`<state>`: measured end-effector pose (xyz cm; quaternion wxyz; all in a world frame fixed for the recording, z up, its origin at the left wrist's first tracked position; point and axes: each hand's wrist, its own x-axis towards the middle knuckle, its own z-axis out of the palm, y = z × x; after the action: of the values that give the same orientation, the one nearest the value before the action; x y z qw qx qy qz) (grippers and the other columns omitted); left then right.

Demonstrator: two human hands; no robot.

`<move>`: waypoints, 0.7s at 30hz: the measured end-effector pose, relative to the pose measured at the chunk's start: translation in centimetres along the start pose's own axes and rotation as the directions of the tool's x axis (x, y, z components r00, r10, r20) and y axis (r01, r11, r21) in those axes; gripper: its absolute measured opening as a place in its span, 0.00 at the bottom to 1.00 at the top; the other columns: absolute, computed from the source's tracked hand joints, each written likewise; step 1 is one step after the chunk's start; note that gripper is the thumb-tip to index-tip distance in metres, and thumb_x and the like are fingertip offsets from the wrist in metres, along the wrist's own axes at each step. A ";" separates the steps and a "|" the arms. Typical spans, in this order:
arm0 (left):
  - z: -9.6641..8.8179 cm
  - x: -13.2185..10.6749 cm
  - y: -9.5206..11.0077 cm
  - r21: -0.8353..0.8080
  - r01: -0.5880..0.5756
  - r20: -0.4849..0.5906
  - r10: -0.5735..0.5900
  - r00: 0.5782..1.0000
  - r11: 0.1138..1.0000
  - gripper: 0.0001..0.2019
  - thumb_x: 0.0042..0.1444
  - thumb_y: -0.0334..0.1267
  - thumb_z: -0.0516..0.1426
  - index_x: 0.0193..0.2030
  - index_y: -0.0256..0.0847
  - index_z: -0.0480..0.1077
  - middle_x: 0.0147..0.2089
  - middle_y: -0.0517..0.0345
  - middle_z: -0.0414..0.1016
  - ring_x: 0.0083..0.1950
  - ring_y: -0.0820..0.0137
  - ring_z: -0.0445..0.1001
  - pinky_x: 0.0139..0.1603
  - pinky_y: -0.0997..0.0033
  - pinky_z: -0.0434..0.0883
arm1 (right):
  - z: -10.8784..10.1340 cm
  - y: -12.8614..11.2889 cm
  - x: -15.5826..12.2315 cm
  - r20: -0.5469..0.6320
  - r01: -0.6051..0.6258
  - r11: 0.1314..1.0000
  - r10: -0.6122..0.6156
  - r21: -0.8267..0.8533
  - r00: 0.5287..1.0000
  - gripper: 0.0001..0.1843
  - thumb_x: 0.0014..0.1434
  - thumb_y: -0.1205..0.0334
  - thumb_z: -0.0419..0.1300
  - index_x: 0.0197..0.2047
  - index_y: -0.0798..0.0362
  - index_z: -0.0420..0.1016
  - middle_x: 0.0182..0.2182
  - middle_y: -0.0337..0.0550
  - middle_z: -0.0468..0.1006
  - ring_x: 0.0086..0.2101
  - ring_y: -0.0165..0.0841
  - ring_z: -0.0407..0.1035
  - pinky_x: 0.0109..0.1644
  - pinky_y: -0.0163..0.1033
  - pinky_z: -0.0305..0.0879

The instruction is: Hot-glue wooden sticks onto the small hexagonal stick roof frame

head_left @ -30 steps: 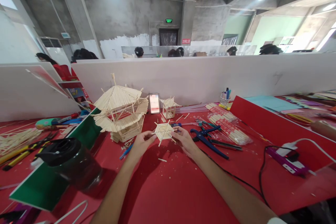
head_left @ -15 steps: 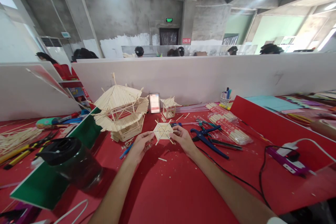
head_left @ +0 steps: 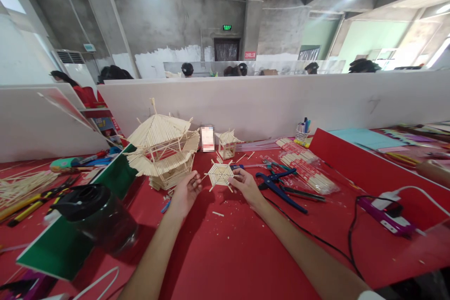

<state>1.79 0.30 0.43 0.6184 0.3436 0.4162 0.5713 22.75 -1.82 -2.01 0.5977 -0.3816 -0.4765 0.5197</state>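
Note:
My right hand (head_left: pixel 246 186) pinches the right edge of a flat hexagonal stick panel (head_left: pixel 221 176), woven like a spider web with spokes jutting past its rim. Left of the panel and a little apart from it is my left hand (head_left: pixel 189 190). Its fingers are curled in with the thumb against them; whether something small sits between them I cannot make out. A large pavilion model of thin wooden sticks (head_left: pixel 160 131) stands behind my left hand. Farther back is a small stick pavilion (head_left: pixel 228 143), beside a blurred upright card (head_left: pixel 207 138).
Blue-handled pliers (head_left: pixel 279 187) and bagged stick bundles (head_left: pixel 309 168) lie to the right. A power strip (head_left: pixel 386 218) with cables is farther right. A dark bottle (head_left: pixel 98 220) stands at left by a green divider (head_left: pixel 52 253). Stick scraps (head_left: pixel 218 213) dot the red table.
My left hand has come off the panel's left spoke and drawn slightly left, its fingers curling. The panel stays in my right hand, shifted slightly.

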 end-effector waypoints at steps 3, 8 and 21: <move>-0.2 0.1 0.3 -0.047 -0.035 -0.036 0.034 0.999 0.998 0.06 0.51 0.37 0.61 0.33 0.39 0.70 0.30 0.59 0.76 0.29 0.75 0.75 0.30 0.77 0.71 | 0.0 0.0 0.0 0.002 -0.003 1.000 0.003 -0.002 1.000 0.20 0.45 0.50 0.71 0.33 0.51 0.69 0.23 0.36 0.75 0.22 0.27 0.65 0.22 0.31 0.59; -0.5 0.4 0.5 -0.013 -0.118 -0.077 0.117 0.990 0.993 0.08 0.49 0.39 0.62 0.33 0.40 0.67 0.32 0.60 0.77 0.31 0.74 0.76 0.31 0.76 0.70 | 0.0 0.0 0.1 -0.002 -0.004 1.000 0.004 -0.005 1.000 0.21 0.43 0.50 0.72 0.33 0.51 0.68 0.23 0.36 0.74 0.22 0.27 0.64 0.22 0.32 0.59; -0.2 -1.6 3.0 0.078 -0.077 0.347 0.046 0.937 0.994 0.09 0.50 0.38 0.61 0.30 0.41 0.63 0.19 0.71 0.54 0.16 0.81 0.48 0.19 0.80 0.51 | -0.6 0.1 0.6 -0.066 -0.014 0.995 0.020 0.096 0.998 0.22 0.40 0.51 0.74 0.33 0.51 0.68 0.23 0.34 0.74 0.22 0.27 0.65 0.22 0.30 0.58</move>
<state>0.37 -0.96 3.30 0.6474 0.4787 0.3160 0.5019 23.30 -1.20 -2.11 0.6264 -0.3736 -0.4276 0.5341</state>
